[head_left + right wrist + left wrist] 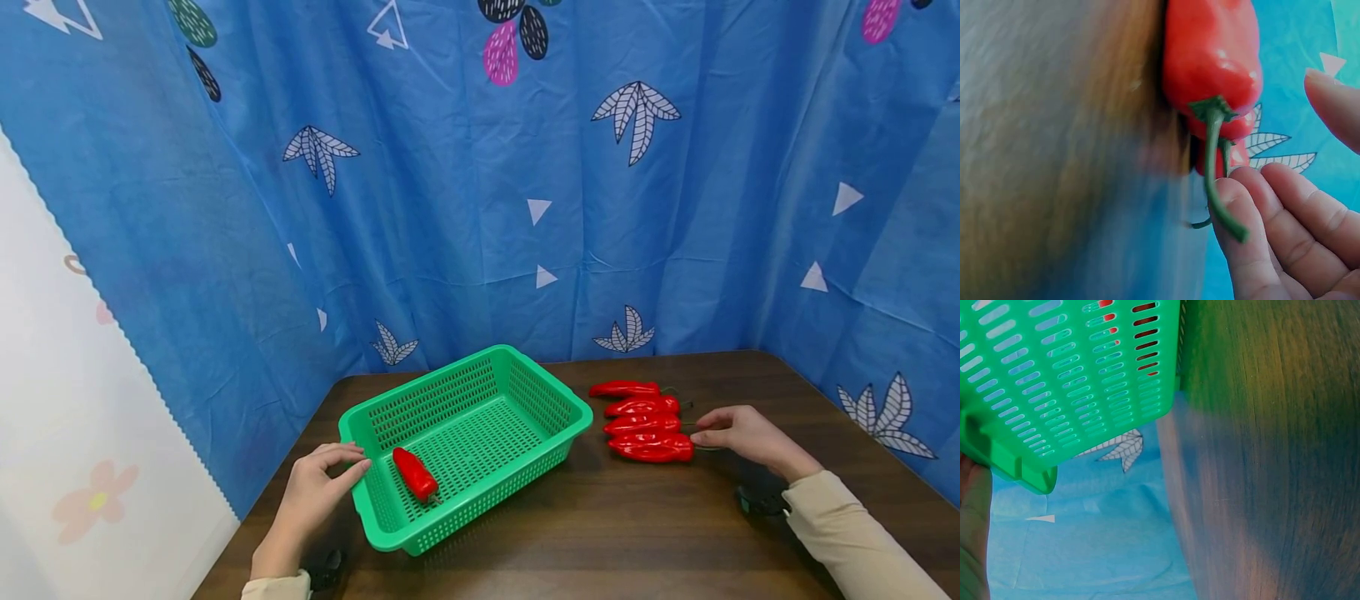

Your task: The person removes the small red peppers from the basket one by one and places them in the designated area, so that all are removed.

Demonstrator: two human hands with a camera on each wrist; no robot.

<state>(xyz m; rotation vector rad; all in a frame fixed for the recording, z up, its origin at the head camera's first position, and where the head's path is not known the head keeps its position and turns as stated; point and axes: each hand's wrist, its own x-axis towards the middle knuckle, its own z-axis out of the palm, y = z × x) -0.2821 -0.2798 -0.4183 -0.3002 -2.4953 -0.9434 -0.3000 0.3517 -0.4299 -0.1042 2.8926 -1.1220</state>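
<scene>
A green plastic basket (pixel 480 492) with slotted walls holds one red chili pepper (pixel 415 475). At its left end my left hand (pixel 311 487) grips the rim; in the left wrist view only part of that hand (pixel 974 531) shows beside the rim. Several red peppers lie side by side to the right of the basket. My right hand (pixel 750 437) is at the stem end of the nearest pepper (pixel 652 448). In the right wrist view, its curved green stem (pixel 1213 169) passes in front of a fingertip, with the thumb apart from the fingers.
The dark wooden table (pixel 600 533) carries the basket and peppers. A blue patterned curtain (pixel 465 208) hangs behind the table and along its right side. At the left hangs a white flowered cloth (pixel 82 400). Dark wrist devices (pixel 761 500) are on both wrists.
</scene>
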